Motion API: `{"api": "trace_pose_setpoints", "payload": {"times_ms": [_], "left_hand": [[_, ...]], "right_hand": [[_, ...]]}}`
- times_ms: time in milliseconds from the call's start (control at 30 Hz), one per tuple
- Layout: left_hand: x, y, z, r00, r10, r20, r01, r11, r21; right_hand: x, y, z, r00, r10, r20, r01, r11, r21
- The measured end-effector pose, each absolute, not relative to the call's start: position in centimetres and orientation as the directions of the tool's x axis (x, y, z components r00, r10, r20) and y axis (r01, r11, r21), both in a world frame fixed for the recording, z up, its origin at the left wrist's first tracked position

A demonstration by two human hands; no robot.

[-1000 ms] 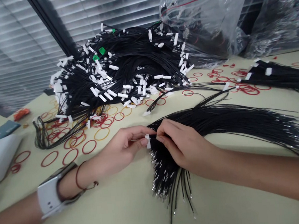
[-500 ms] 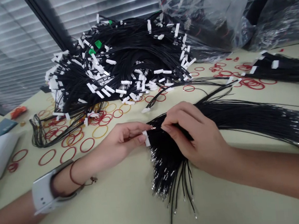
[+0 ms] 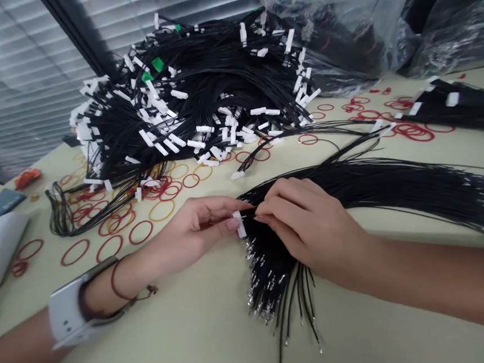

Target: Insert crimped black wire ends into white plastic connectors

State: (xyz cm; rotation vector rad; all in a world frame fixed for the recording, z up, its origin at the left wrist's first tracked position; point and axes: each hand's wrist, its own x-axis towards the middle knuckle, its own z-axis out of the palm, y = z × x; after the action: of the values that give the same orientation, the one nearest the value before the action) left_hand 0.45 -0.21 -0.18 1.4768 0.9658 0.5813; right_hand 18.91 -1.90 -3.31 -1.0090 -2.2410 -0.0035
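Observation:
My left hand (image 3: pixel 207 224) pinches a small white connector housing (image 3: pixel 240 224) between thumb and fingers. Close to its right, my right hand (image 3: pixel 300 216) is closed in a pinch on a thin black wire (image 3: pixel 250 213), whose end meets the housing; how far in it sits I cannot tell. Beneath both hands lies a bundle of black wires (image 3: pixel 269 258) with bare metal terminals, some hanging down toward me. A second stretch of black wires (image 3: pixel 398 182) runs off to the right, ending in shiny terminals.
A large heap of black cables (image 3: pixel 225 81) with white connectors stands at the back. Red and yellow rubber bands (image 3: pixel 140 232) are scattered over the table (image 3: pixel 187 333). Clear plastic bags (image 3: pixel 339 32) stand at the back right, and more connector cables (image 3: pixel 472 102) lie below them.
My right hand has moved slightly left, bringing the wire's end from a short gap up to the white housing. My left hand keeps its hold on the housing.

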Motion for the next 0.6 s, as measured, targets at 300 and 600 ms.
{"api": "trace_pose_setpoints", "payload": {"times_ms": [300, 600], "left_hand": [[0.6, -0.5, -0.1, 0.550, 0.821, -0.150, 0.258, 0.004, 0.966], [0.8, -1.4, -0.1, 0.545, 0.837, -0.059, 0.355, -0.167, 0.920]], "right_hand": [[18.8, -1.8, -3.6, -0.532, 0.599, 0.598, 0.632, 0.751, -0.190], [18.8, -1.9, -3.3, -0.523, 0.588, 0.617, 0.551, 0.785, -0.282]]}}
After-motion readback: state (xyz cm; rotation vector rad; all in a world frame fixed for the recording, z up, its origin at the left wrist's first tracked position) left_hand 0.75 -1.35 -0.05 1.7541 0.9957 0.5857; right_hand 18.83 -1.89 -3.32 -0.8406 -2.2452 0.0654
